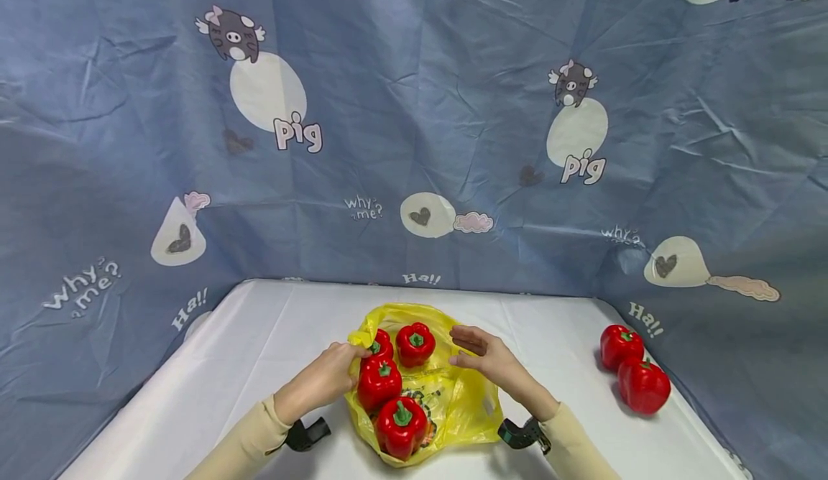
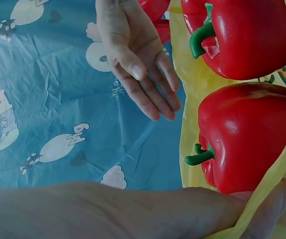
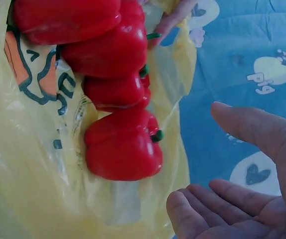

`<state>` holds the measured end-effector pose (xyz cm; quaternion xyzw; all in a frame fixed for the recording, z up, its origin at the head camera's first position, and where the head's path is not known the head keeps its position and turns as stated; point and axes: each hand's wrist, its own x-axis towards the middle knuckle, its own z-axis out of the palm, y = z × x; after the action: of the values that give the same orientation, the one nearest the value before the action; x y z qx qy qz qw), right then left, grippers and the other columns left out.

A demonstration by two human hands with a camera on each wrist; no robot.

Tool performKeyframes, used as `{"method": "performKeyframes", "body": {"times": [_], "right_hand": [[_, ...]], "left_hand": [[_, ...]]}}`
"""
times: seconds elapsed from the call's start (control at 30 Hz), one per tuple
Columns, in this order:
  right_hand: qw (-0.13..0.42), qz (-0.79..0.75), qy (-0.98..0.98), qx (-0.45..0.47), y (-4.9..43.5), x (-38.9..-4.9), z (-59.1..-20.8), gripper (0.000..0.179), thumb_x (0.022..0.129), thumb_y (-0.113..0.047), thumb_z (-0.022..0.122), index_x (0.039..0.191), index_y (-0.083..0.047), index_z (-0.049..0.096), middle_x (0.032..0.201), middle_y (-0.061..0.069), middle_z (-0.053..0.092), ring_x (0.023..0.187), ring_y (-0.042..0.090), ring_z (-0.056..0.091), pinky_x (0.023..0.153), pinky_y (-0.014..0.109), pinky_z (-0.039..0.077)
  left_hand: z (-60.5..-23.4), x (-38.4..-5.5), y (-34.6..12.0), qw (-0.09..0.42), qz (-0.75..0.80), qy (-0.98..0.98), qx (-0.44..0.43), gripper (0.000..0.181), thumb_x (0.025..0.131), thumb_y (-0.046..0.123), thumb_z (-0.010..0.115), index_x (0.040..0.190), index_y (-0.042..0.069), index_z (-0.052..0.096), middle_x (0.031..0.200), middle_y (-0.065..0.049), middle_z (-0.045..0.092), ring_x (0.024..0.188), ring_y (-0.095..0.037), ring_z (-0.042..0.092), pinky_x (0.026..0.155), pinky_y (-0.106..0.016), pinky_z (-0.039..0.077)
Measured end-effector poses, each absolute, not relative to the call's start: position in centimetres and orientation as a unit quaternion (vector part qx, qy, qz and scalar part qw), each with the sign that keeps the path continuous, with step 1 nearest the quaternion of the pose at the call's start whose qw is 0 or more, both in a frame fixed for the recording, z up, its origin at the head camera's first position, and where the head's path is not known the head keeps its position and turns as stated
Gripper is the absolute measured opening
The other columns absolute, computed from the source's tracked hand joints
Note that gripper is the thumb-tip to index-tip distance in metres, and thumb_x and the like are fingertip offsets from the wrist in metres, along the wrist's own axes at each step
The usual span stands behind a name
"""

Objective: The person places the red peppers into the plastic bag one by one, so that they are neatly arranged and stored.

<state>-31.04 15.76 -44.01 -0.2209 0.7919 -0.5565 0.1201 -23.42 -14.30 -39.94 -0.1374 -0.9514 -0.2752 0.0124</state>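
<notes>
The fingers of the left hand (image 1: 326, 376) pinch the left edge of a yellow plastic bag (image 1: 471, 408), its film caught between them. The fingers of the right hand (image 1: 497, 366) are stretched out, thumb well apart from the rest — a wide gap — beside the bag's opposite edge; whether they touch the film cannot be told.

The bag lies with its mouth spread between the two sets of fingers, and four red peppers with green stems sit inside. The first pepper (image 1: 383, 343) is just beside the left fingertips; the second pepper (image 1: 414, 345) is between the left and right fingers. The third pepper (image 1: 379, 386) sits just on the wearer's side of the left fingers, and the fourth pepper (image 1: 399, 433) is farther that way. Dark and orange print shows on the bag's film.

Well to the right of the right fingers, two more peppers (image 1: 643, 388) rest close together on the white surface (image 1: 550, 322) — outside the bag.
</notes>
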Motion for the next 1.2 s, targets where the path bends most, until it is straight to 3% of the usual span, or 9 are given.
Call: {"method": "performKeyframes", "body": {"times": [0.57, 0.87, 1.0, 1.2], "right_hand": [[0.142, -0.575, 0.777, -0.212, 18.2, -28.3, -41.7, 0.076, 0.083, -0.028, 0.074, 0.147, -0.008, 0.038, 0.149, 0.018, 0.041, 0.138, 0.036, 0.039, 0.098, 0.033, 0.048], [0.125, -0.578, 0.777, -0.217, 20.4, -27.7, -41.1, 0.073, 0.083, -0.022, 0.074, 0.145, -0.007, 0.039, 0.148, 0.021, 0.041, 0.138, 0.040, 0.037, 0.104, 0.035, 0.042], [0.116, -0.575, 0.779, -0.223, 21.2, -27.5, -41.2, 0.073, 0.083, -0.020, 0.074, 0.145, -0.006, 0.039, 0.147, 0.020, 0.042, 0.137, 0.039, 0.039, 0.105, 0.037, 0.040], [0.105, -0.575, 0.782, -0.217, 22.5, -27.4, -41.5, 0.071, 0.084, -0.018, 0.073, 0.145, -0.004, 0.038, 0.147, 0.019, 0.042, 0.138, 0.039, 0.038, 0.101, 0.026, 0.044]], "left_hand": [[-40.1, -23.3, -14.2, -0.004, -0.284, -0.950, -0.134, 0.041, 0.070, -0.014, 0.062, 0.108, -0.004, 0.070, 0.111, -0.017, 0.069, 0.107, -0.039, 0.057, 0.074, -0.039, 0.040], [-40.0, -23.4, -14.2, 0.014, -0.273, -0.951, -0.141, 0.042, 0.068, -0.014, 0.062, 0.108, -0.004, 0.070, 0.111, -0.017, 0.069, 0.107, -0.040, 0.058, 0.086, -0.046, 0.045], [-40.0, -23.3, -14.2, 0.017, -0.273, -0.951, -0.142, 0.042, 0.068, -0.014, 0.061, 0.107, -0.004, 0.070, 0.110, -0.017, 0.069, 0.106, -0.039, 0.059, 0.084, -0.044, 0.044], [-40.1, -23.4, -14.3, 0.024, -0.269, -0.950, -0.155, 0.044, 0.066, -0.014, 0.059, 0.107, -0.005, 0.070, 0.109, -0.018, 0.070, 0.102, -0.039, 0.059, 0.086, -0.047, 0.045]]}}
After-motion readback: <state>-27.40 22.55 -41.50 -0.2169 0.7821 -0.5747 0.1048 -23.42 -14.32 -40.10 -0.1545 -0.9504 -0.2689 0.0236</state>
